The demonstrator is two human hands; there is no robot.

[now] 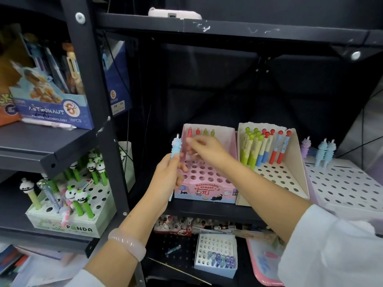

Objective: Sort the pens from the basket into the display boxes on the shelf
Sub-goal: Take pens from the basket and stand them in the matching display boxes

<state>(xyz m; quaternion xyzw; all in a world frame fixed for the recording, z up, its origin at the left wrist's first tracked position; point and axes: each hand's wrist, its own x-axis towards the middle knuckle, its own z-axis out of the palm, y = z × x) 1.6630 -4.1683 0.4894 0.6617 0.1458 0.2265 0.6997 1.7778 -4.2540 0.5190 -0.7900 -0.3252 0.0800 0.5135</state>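
While left hand (169,175) grips a blue pen (175,149), right hand (204,149) — blurred, grip unclear — reaches over black shelf (207,208).

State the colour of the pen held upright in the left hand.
Light blue pen, gripped by the left hand; the head view shows it.

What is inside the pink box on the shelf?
The pink box holds four pens at the back, two red, two green, above rows of empty holes. The right hand covers their lower parts and some holes.

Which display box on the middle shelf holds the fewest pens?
The white box on the far right: only three fuzzy pens. The pink box holds four, the cream box many.
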